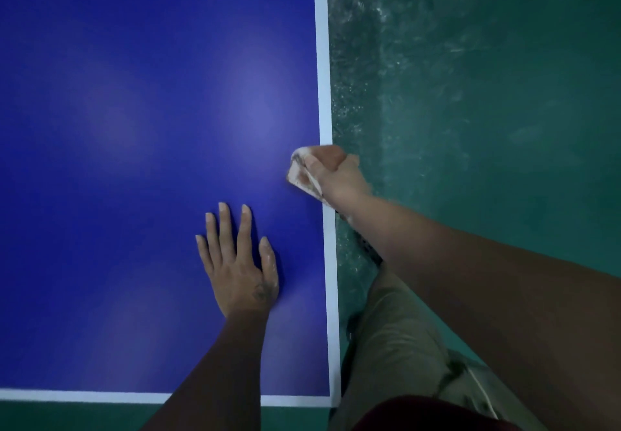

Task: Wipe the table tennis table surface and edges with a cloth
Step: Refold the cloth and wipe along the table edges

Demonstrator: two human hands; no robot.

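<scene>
Tabletop (134,94): blue, fills the left and centre of the frame; near corner at lower centre-right.
Border line (323,77): white strip along the tabletop's right edge, with a second strip along the near edge at the bottom.
Left hand (238,262): released, palm down and flat on the blue surface at lower centre. Fingers are straight, slightly spread, pointing to the top of the frame. Forearm enters from the bottom edge.
Right hand (339,175): clenched around the cloth, sitting across the white strip at the tabletop's right edge, centre-right of the frame. Arm is extended, running diagonally from the lower right up to the wrist.
Cloth (297,170): pale, bunched, held in the right hand; it protrudes on the hand's left side over the blue surface, just beside the strip.
Floor (487,94): green, scuffed, right side of the frame.
Trouser leg (396,329): khaki, lower right, beside the tabletop edge.
</scene>
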